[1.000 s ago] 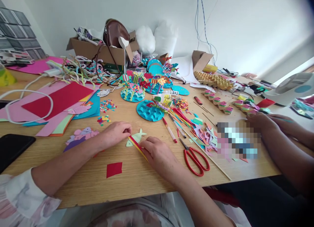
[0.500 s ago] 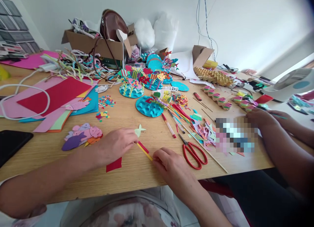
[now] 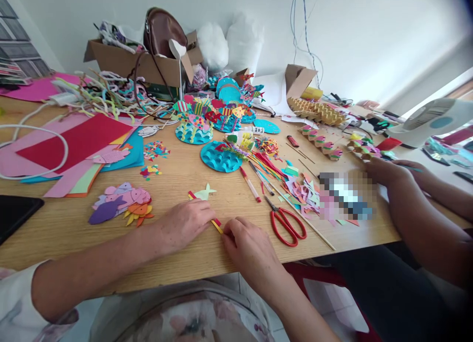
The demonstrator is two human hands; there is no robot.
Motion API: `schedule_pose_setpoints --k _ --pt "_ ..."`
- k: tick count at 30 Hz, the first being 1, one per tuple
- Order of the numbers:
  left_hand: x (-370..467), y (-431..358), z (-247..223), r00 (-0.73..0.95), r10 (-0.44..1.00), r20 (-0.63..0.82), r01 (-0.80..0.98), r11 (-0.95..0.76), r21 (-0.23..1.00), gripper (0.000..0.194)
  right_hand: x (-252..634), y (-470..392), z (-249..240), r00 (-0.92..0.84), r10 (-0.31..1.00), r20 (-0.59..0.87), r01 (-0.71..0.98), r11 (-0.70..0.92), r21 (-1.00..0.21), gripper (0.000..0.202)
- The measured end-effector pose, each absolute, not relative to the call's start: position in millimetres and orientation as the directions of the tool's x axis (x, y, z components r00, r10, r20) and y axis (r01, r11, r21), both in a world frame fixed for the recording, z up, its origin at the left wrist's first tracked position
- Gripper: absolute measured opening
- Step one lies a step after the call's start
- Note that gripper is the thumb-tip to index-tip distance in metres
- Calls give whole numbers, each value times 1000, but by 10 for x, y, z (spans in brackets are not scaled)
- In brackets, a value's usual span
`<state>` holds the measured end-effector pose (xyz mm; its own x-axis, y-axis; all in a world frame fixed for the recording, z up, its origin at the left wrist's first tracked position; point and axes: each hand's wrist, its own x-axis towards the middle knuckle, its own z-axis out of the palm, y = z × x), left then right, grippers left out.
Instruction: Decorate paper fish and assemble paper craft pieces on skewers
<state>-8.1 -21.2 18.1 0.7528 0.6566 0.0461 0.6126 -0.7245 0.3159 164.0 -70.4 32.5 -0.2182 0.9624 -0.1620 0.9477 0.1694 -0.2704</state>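
Note:
Narrow red and yellow paper strips [image 3: 217, 226] lie together on the table, slanting between my two hands. My left hand [image 3: 194, 221] is closed over their middle, fingers pressed down; the upper ends poke out past the knuckles. Thumb and fingers of my right hand [image 3: 246, 241] pinch the lower end. Just beyond my left fingers lies a pale green paper fish [image 3: 205, 191]. Red-handled scissors [image 3: 286, 226] rest to the right of my right hand. On the left is a pile of paper fish [image 3: 121, 203], purple, pink and orange.
Blue wavy paper discs [image 3: 220, 157] stand beyond my hands. Pens [image 3: 251, 185], a thin wooden stick [image 3: 310, 225] and paper scraps [image 3: 303, 191] lie to the right. Coloured sheets [image 3: 74, 145] and a black phone-like slab [image 3: 18, 216] are left. Another person's arms [image 3: 414, 204] reach in at right.
My left hand has slid down along the strips toward my right hand, and the strips' upper ends now show beyond it. The red paper piece near my left wrist is now out of sight.

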Motion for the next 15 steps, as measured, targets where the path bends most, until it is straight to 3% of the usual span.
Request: schedule_pose_setpoints --k 10,15 --pt "0 -258 184 757 647 91 610 -749 258 10 1659 -629 363 -196 970 -142 898 119 -423 16" --pt "5 -262 168 746 660 94 628 -743 231 12 1687 -631 385 -215 959 -184 907 127 -402 12"
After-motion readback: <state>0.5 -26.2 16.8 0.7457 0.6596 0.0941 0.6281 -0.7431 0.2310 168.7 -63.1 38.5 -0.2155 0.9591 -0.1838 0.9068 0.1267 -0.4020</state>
